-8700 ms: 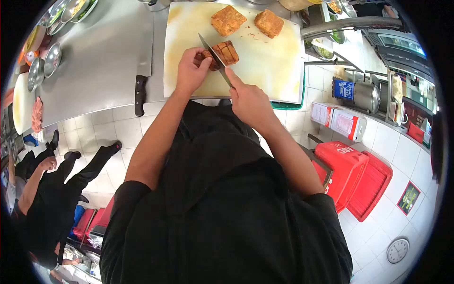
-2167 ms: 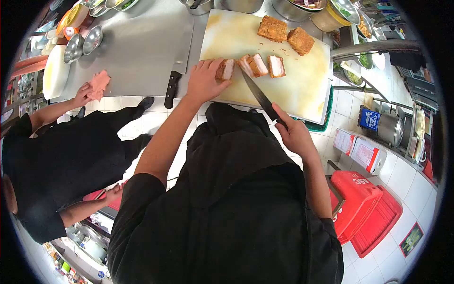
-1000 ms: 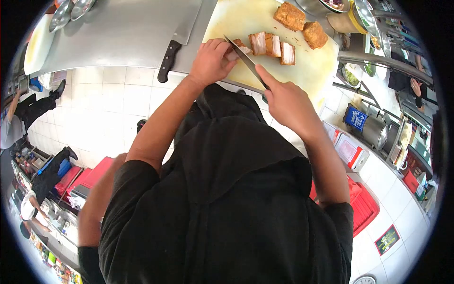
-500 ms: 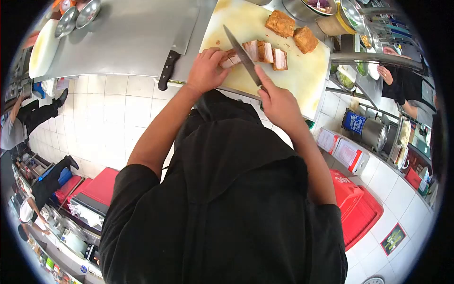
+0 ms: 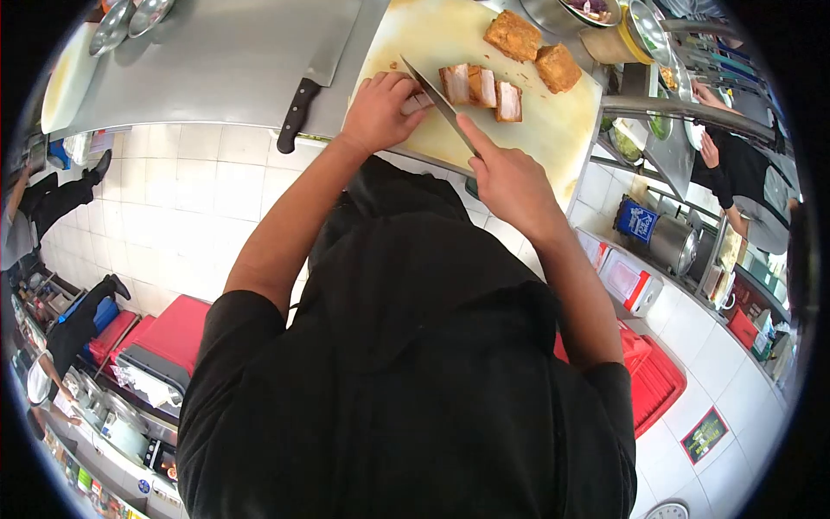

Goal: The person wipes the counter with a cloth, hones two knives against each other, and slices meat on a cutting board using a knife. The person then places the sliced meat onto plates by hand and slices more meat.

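Note:
My left hand (image 5: 380, 110) is closed on a piece of browned, white-centred meat (image 5: 417, 103) near the front left of the pale cutting board (image 5: 545, 138). In my right hand (image 5: 510, 183) is the handle of a knife (image 5: 438, 102), whose blade lies against the right side of that piece and points up and left. Several cut pieces (image 5: 481, 87) stand in a row just right of the blade, pale faces showing. Behind them sit two uncut browned blocks, one on the left (image 5: 513, 36) and one on the right (image 5: 558, 68).
A cleaver (image 5: 300, 112) with a black handle lies on the steel counter (image 5: 216, 69) left of the board. Metal bowls (image 5: 112, 28) stand at the far left. A pot and a yellowish tub (image 5: 616, 43) are behind the board. Co-workers (image 5: 748, 173) are at the right and far left.
Since the earliest frame, a block has been cut into pieces with pale faces. In the last half second, the blade has come down beside my left fingers, with the row of pieces apart on its right.

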`<state>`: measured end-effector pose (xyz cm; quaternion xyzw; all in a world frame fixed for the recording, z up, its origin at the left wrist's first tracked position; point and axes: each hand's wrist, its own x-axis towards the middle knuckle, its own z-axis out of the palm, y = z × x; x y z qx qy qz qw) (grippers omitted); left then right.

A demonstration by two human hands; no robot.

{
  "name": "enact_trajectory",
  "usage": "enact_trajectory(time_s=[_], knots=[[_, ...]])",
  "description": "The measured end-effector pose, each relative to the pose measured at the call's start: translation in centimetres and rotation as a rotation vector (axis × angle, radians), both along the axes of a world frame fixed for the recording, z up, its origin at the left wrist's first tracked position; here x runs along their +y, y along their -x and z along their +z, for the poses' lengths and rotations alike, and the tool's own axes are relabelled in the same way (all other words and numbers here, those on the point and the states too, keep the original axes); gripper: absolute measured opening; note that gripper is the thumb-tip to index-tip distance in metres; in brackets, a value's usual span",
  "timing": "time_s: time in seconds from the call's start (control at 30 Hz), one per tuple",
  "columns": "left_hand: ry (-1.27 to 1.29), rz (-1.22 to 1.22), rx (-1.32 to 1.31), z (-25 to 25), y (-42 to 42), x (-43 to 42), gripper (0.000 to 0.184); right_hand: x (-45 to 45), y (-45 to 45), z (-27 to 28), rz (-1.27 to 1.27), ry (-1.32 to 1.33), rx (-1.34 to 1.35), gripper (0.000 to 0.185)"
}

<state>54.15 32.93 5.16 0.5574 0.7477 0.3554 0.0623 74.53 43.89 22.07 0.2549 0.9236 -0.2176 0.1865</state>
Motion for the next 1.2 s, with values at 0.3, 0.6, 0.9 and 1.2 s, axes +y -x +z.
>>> enact_trajectory(time_s=[0.3,0.6,0.9,1.2], knots=[[-0.010,0.016,-0.033,-0.1,0.2,0.2,0.037,0.6,1.4,0.6,0.017,0.033,-0.079,0.066],[0.014,0.010,-0.028,0.0,0.0,0.0,0.049,1.7,-0.3,-9.6,-0.074,0.090,0.222,0.072],[-0.076,0.090,-0.079,0.3,-0.4,-3.1,0.053,-0.5,-1.2,-2.7,-0.116,0.151,0.230,0.066],[-0.065,0.091,-0.035,0.0,-0.4,-2.8,0.041,-1.6,-0.6,-2.9,0.002,0.072,0.148,0.065]])
